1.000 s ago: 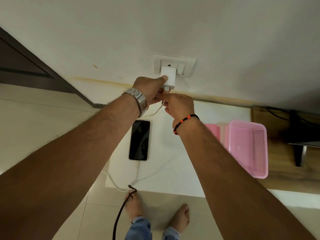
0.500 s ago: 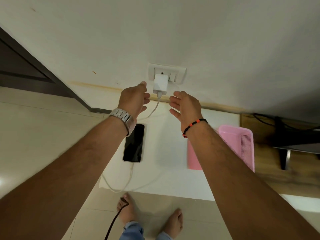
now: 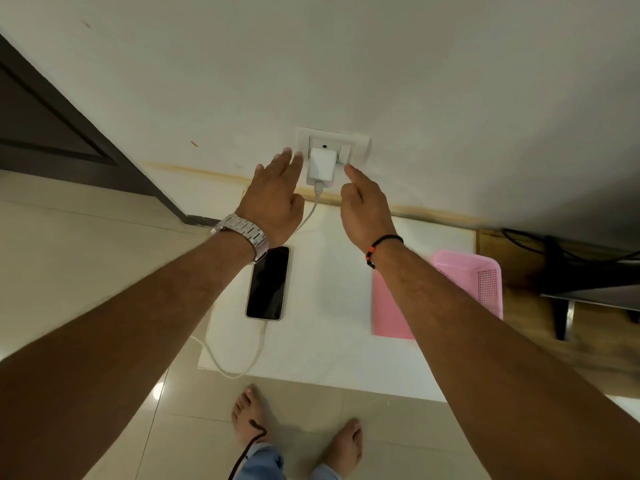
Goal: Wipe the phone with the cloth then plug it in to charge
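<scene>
Phone (image 3: 267, 283) lies face up on the white slab (image 3: 332, 341) below the socket (image 3: 334, 147), cable (image 3: 239, 365) in its near end and looping up to the charger (image 3: 322, 168) plugged into that socket. Left hand (image 3: 275, 199) hangs just left of the charger, fingers straight, holding nothing. Right hand (image 3: 363, 209) is just right of it — index finger pointing at the socket's switch, the rest loosely curled, nothing held. Pink basket (image 3: 485, 285) sits on the slab, right of the phone.

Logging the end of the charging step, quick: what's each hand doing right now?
Left hand: open, fingers straight beside the white charger, holding nothing.
Right hand: holding nothing, forefinger out at the switch; contact cannot be told.
</scene>
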